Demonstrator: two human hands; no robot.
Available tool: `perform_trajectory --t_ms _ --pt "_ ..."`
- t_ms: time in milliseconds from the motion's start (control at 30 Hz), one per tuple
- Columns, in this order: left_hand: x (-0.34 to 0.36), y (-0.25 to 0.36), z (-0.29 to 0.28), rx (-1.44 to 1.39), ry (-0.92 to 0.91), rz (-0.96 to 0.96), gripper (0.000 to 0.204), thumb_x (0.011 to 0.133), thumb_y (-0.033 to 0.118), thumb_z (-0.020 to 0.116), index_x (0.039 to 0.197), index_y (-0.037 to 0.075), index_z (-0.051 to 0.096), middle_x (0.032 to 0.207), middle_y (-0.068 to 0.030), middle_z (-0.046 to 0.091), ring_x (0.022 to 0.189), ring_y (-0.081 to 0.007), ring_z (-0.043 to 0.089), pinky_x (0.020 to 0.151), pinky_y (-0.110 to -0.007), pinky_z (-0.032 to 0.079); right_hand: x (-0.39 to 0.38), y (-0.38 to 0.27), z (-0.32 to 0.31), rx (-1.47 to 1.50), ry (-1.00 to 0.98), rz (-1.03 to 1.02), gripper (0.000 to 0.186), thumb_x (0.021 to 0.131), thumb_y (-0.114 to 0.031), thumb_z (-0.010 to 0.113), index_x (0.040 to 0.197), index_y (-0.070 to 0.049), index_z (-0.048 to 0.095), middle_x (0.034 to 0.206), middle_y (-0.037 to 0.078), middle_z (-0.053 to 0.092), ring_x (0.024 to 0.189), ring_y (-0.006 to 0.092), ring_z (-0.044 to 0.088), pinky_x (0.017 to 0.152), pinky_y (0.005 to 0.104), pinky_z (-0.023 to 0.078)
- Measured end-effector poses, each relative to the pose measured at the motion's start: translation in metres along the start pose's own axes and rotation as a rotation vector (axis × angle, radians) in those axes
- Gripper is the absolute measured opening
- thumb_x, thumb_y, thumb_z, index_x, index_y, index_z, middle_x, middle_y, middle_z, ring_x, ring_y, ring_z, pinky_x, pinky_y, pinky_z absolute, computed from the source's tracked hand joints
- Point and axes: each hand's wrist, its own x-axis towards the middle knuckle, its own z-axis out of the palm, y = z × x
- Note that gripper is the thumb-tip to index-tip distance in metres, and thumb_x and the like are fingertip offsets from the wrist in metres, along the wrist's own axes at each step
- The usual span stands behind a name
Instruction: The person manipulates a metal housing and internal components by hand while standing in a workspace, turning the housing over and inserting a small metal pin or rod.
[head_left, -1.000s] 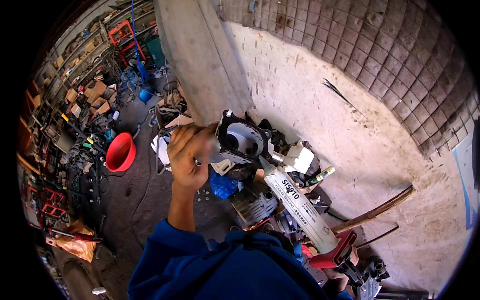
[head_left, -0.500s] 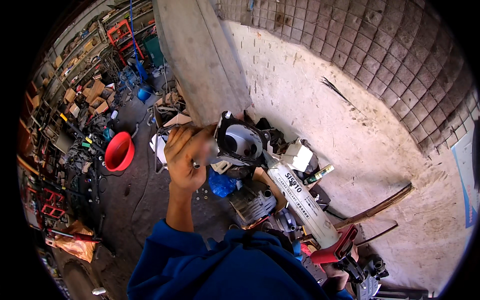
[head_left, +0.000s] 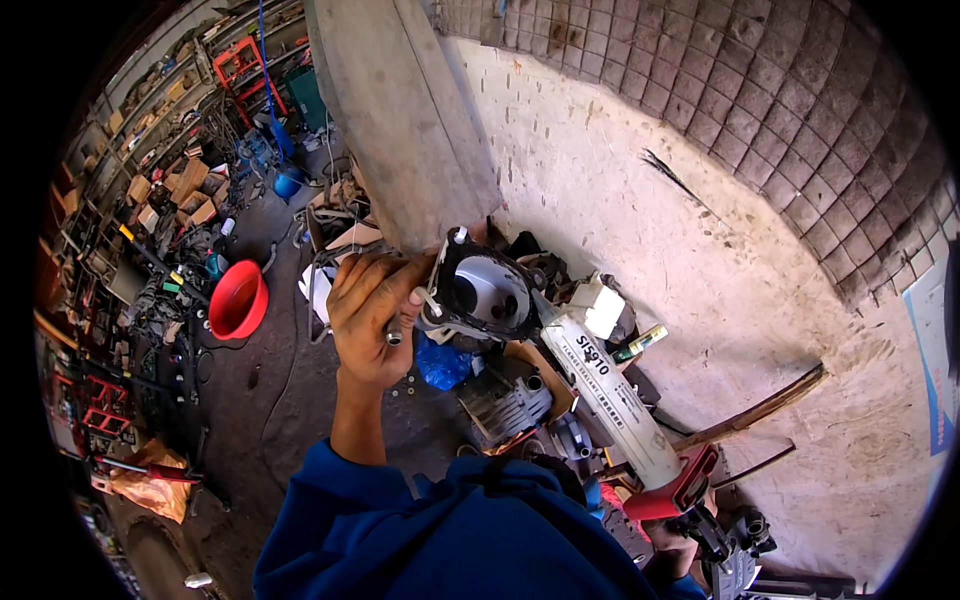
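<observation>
My left hand (head_left: 365,315) is raised near the middle, its fingers closed on the edge of a round, hollow metal housing (head_left: 487,283). Black sealant coats the housing's flanged rim, and its inside is smooth and grey. A small metal cylinder end (head_left: 394,338) shows by the lower fingers. At the lower right, my right hand (head_left: 672,543) grips a red caulking gun (head_left: 675,488), partly hidden behind it. The gun carries a long white sealant tube (head_left: 612,400), slanting up left. Its nozzle tip is at the housing's right rim; I cannot tell whether it touches.
Below the housing lie a blue plastic bag (head_left: 443,363) and a ribbed metal casting (head_left: 507,412). A red basin (head_left: 239,300) stands on the floor at left, near piled parts and boxes. A pale wall (head_left: 600,170) and a wooden stick (head_left: 750,412) are at right.
The sealant tube and its nozzle have shifted slightly right along the housing's rim. The housing has turned a little in my left hand, and my thumb now shows sharply against its edge.
</observation>
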Motion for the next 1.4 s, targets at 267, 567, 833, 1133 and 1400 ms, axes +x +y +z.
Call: perform_trajectory --t_ms 267,567,833,1133,1400 --pt "-0.002 0.003 -0.004 0.003 -0.029 0.014 0.025 0.077 0.008 0.066 0.100 -0.002 0.070 0.082 -0.0134 0.065 0.075 -0.0276 0.061 0.071 -0.037 0.044 0.005 0.001 0.000 -0.005 -0.020 -0.004 0.036 0.068 -0.014 0.082 0.096 -0.003 0.062 0.092 0.017 0.067 0.076 0.0274 0.068 0.072 0.0342 0.053" --pt "0.000 0.009 -0.003 -0.044 -0.053 0.012 0.029 0.074 0.008 0.067 0.101 -0.001 0.071 0.083 -0.0117 0.066 0.075 -0.0261 0.063 0.071 -0.036 0.045 0.018 -0.004 0.008 -0.095 0.016 -0.019 0.040 0.067 -0.014 0.083 0.099 -0.001 0.062 0.095 0.019 0.068 0.079 0.0291 0.069 0.074 0.0357 0.054" --pt "0.000 0.008 0.001 -0.025 -0.057 0.061 0.034 0.071 0.015 0.068 0.101 0.000 0.072 0.084 -0.0093 0.068 0.074 -0.0230 0.064 0.069 -0.034 0.043 -0.010 0.011 -0.005 -0.029 0.010 0.317 0.036 0.068 -0.014 0.082 0.096 -0.002 0.062 0.090 0.017 0.067 0.075 0.0282 0.068 0.070 0.0361 0.054" --pt "0.000 0.006 0.006 -0.026 -0.056 0.095 0.038 0.068 0.019 0.069 0.102 0.000 0.072 0.081 -0.0069 0.067 0.073 -0.0205 0.064 0.067 -0.032 0.042 0.019 -0.004 0.006 -0.248 -0.033 -0.054 0.029 0.071 -0.010 0.079 0.093 -0.002 0.061 0.085 0.017 0.068 0.074 0.0294 0.068 0.067 0.0375 0.055" --pt "0.000 0.008 0.008 -0.019 -0.090 0.084 0.040 0.066 0.017 0.070 0.102 0.002 0.073 0.081 -0.0065 0.067 0.075 -0.0204 0.064 0.068 -0.033 0.042 0.020 0.010 0.011 0.042 -0.037 -0.025 0.031 0.072 -0.014 0.077 0.094 -0.001 0.060 0.088 0.023 0.067 0.077 0.0362 0.068 0.069 0.0419 0.056"
